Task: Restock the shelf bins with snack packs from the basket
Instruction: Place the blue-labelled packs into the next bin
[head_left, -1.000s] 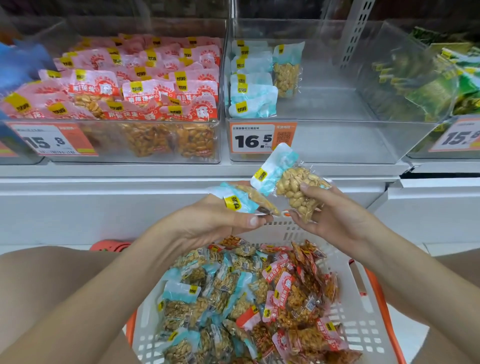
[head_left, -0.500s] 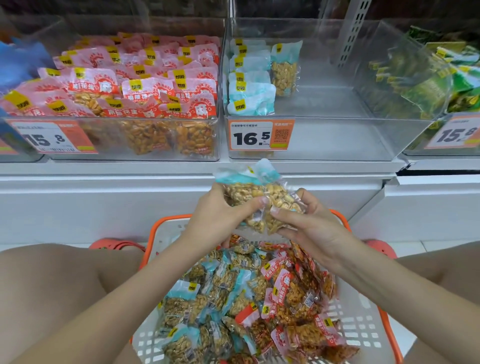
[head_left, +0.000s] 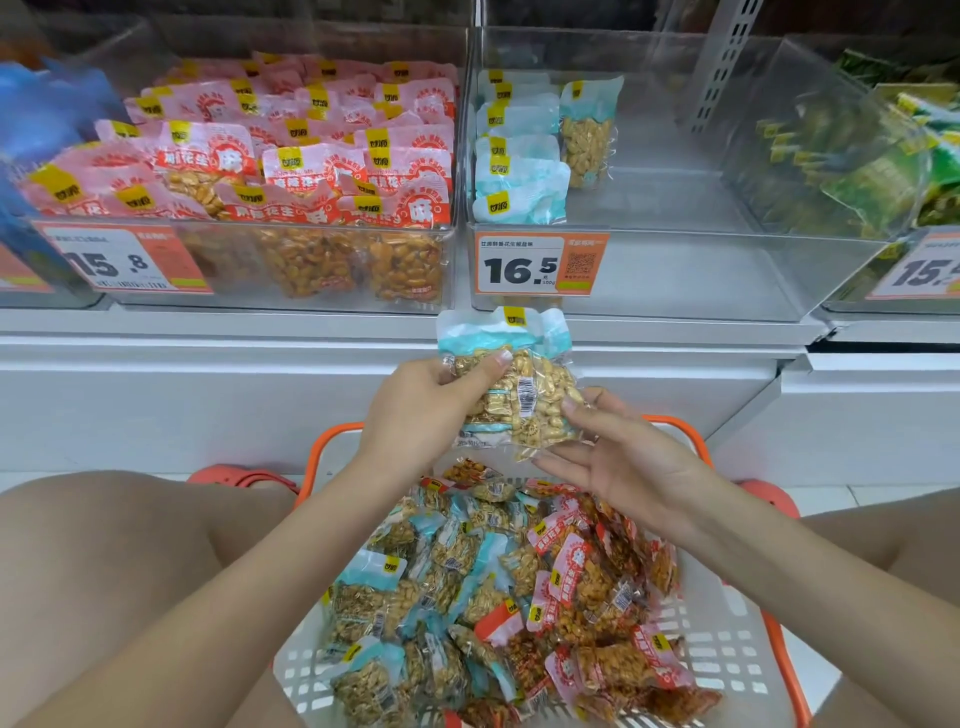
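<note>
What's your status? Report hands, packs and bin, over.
Left hand grips the stacked blue peanut packs; right hand open, fingers steadying them. Packs held over basket, below the 16.5 bin. Nothing blocking the bin.

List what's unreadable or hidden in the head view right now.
- Count of blue packs in the left hand: they overlap, fingers cover part.
- Right hand: fingers under the packs, grip unclear.
- Far-left blue bin: blurred, cut by the frame edge.
- Right price tag: cut off at the edge.
- Basket bottom layers: buried under packs.
</note>
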